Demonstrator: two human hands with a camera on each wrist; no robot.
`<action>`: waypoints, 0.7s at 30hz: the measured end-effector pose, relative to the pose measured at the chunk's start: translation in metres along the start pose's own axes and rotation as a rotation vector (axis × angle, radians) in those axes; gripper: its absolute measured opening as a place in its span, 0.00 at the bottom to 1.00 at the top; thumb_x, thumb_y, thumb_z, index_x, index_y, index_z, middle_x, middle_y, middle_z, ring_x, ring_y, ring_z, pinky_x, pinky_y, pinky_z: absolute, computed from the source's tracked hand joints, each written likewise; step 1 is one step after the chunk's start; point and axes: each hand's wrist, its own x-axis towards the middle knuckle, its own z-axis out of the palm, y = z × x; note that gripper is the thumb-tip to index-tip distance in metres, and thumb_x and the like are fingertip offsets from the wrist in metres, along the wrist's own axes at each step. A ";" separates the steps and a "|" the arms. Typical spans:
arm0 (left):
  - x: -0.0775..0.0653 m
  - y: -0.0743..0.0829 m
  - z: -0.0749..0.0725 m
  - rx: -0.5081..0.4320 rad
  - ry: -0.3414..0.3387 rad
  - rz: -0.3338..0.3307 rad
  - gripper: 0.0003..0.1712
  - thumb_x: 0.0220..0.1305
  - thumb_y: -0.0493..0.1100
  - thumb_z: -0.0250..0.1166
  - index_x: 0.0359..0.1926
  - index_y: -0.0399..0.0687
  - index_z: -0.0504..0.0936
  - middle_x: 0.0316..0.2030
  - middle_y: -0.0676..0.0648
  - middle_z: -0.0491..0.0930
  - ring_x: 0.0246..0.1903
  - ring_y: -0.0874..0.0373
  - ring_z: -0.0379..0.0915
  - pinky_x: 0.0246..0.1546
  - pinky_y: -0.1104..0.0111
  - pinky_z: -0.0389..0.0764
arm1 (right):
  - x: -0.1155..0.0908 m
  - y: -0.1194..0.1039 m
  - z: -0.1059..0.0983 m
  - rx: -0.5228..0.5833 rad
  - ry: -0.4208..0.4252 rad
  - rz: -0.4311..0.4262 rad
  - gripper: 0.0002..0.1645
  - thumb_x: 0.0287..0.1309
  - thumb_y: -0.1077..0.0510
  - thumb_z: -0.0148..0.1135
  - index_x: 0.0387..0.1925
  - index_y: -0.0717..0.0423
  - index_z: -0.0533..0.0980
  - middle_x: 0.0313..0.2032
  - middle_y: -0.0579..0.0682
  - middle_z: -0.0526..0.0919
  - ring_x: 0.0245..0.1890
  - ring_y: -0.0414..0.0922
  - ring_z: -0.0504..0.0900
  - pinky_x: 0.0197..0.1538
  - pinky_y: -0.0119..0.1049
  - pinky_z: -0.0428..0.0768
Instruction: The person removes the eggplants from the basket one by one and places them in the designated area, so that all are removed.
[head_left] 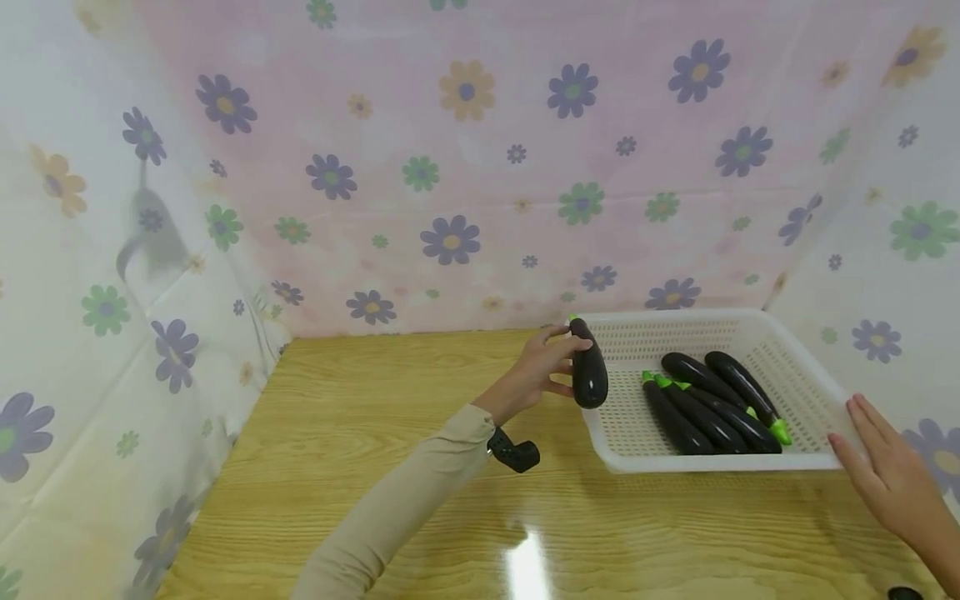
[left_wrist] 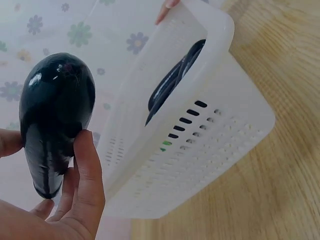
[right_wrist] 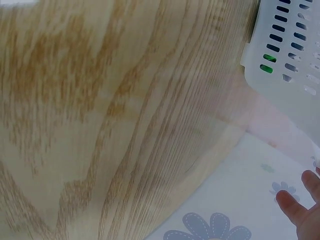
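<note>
My left hand (head_left: 536, 372) grips a dark purple eggplant (head_left: 589, 371) at the left rim of a white slotted plastic basket (head_left: 705, 463). In the left wrist view, thumb and fingers hold this eggplant (left_wrist: 56, 110) from both sides, its rounded end up in that picture. Inside the basket lie several more eggplants (head_left: 678, 417) with bright green caps. At the basket's right front corner is my right hand (head_left: 888, 471), fingers extended along the rim. Only a thumb and part of a finger of the right hand (right_wrist: 300, 212) show in the right wrist view.
The basket stands on a wood-grain table (head_left: 390, 400), toward the right. A flowered cloth (head_left: 450, 150) hangs behind and on both sides. A black strap device (head_left: 514, 452) sits on the left wrist, and a small dark object (head_left: 904, 592) shows at the bottom right.
</note>
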 end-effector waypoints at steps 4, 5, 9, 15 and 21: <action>-0.001 0.001 -0.005 -0.001 0.011 -0.002 0.36 0.56 0.49 0.68 0.65 0.53 0.66 0.41 0.45 0.80 0.35 0.50 0.81 0.24 0.58 0.83 | 0.001 -0.001 -0.001 -0.001 0.007 0.002 0.38 0.69 0.58 0.45 0.71 0.68 0.40 0.72 0.61 0.34 0.70 0.62 0.34 0.66 0.58 0.29; -0.001 0.001 -0.006 0.000 0.013 -0.005 0.36 0.56 0.48 0.68 0.65 0.54 0.66 0.41 0.45 0.80 0.35 0.50 0.81 0.24 0.58 0.83 | 0.001 -0.001 -0.001 0.005 0.013 0.000 0.38 0.69 0.58 0.45 0.71 0.68 0.41 0.72 0.61 0.35 0.70 0.63 0.34 0.67 0.58 0.29; -0.002 0.001 -0.009 0.007 0.022 -0.011 0.35 0.57 0.48 0.68 0.65 0.55 0.66 0.41 0.45 0.80 0.36 0.49 0.81 0.24 0.59 0.83 | -0.001 0.000 -0.001 0.019 0.022 -0.007 0.38 0.69 0.59 0.45 0.71 0.68 0.42 0.72 0.61 0.36 0.70 0.63 0.35 0.67 0.58 0.30; -0.002 -0.001 -0.015 0.010 0.038 -0.005 0.35 0.56 0.49 0.68 0.65 0.56 0.67 0.42 0.44 0.79 0.37 0.49 0.80 0.24 0.60 0.83 | 0.001 -0.001 0.000 0.016 0.018 -0.007 0.38 0.69 0.59 0.45 0.71 0.68 0.41 0.72 0.61 0.35 0.70 0.63 0.34 0.66 0.60 0.30; 0.001 -0.005 -0.022 0.017 0.041 -0.002 0.35 0.56 0.50 0.68 0.65 0.57 0.67 0.42 0.43 0.79 0.36 0.50 0.81 0.24 0.60 0.83 | 0.000 0.000 0.000 0.020 0.034 -0.012 0.38 0.69 0.60 0.45 0.71 0.68 0.42 0.72 0.62 0.36 0.70 0.63 0.36 0.66 0.61 0.32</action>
